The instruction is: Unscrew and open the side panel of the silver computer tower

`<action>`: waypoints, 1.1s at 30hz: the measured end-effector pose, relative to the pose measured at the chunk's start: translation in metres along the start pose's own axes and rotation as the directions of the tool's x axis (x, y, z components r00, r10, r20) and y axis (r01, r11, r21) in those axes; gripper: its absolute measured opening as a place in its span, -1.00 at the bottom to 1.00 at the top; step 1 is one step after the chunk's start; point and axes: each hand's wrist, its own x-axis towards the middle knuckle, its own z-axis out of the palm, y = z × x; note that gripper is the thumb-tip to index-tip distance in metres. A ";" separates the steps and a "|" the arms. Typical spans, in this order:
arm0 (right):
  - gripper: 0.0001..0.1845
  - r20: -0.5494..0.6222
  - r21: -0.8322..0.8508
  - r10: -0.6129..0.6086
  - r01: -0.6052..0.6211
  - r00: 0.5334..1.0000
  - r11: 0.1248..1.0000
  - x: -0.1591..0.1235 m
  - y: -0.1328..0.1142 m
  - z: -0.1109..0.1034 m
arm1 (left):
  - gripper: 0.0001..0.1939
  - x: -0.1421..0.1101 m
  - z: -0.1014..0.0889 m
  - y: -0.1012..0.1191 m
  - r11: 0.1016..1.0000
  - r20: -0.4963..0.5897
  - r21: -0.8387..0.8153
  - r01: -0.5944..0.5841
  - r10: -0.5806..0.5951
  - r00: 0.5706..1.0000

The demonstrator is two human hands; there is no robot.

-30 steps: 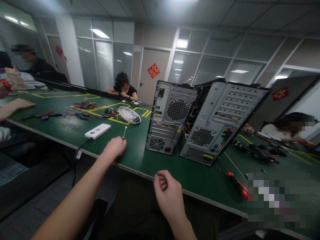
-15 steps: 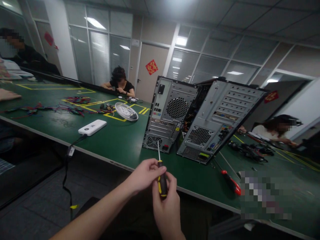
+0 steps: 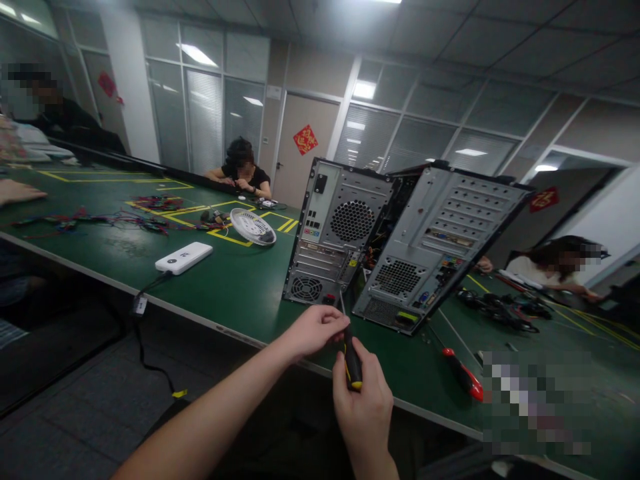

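Note:
A black-and-yellow screwdriver (image 3: 353, 367) is held between my two hands over the table's front edge. My right hand (image 3: 367, 393) is wrapped around its handle from below. With thumb and fingers closed, my left hand (image 3: 315, 332) pinches it where the handle meets the shaft. The thin shaft points up and away, its tip appearing near the lower right corner of a computer tower (image 3: 333, 235); I cannot tell whether they touch. That tower stands upright with its metal back panel facing me. Close on its right, a second tower (image 3: 425, 227) shows its back panel too.
On the green table (image 3: 235, 287) lie a white power bank (image 3: 185, 258) with a black cable, a white oval part (image 3: 253, 227) and tangled wires (image 3: 155, 202). To the right are a red-handled screwdriver (image 3: 463, 375) and black cables (image 3: 505, 310). Several people sit around the table.
Both my hands have moved to the right with the screwdriver. Its tip has shifted from in front of the left tower's lower fan grille to that tower's lower right corner.

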 end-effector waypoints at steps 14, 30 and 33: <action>-0.68 -0.022 0.053 -0.009 0.010 1.000 0.999 -0.001 -0.008 0.007 | -0.40 -0.003 0.001 -0.021 0.969 -0.025 -0.240 -0.065 0.061 0.998; -0.64 -0.001 0.005 -0.056 0.056 0.998 0.998 0.002 -0.007 0.007 | -0.40 -0.001 0.000 -0.024 0.968 -0.032 -0.244 -0.055 0.049 0.998; -0.62 0.002 0.002 -0.062 0.062 0.998 0.998 0.002 -0.006 0.007 | -0.40 -0.002 0.000 -0.022 0.968 -0.026 -0.247 -0.053 0.048 0.999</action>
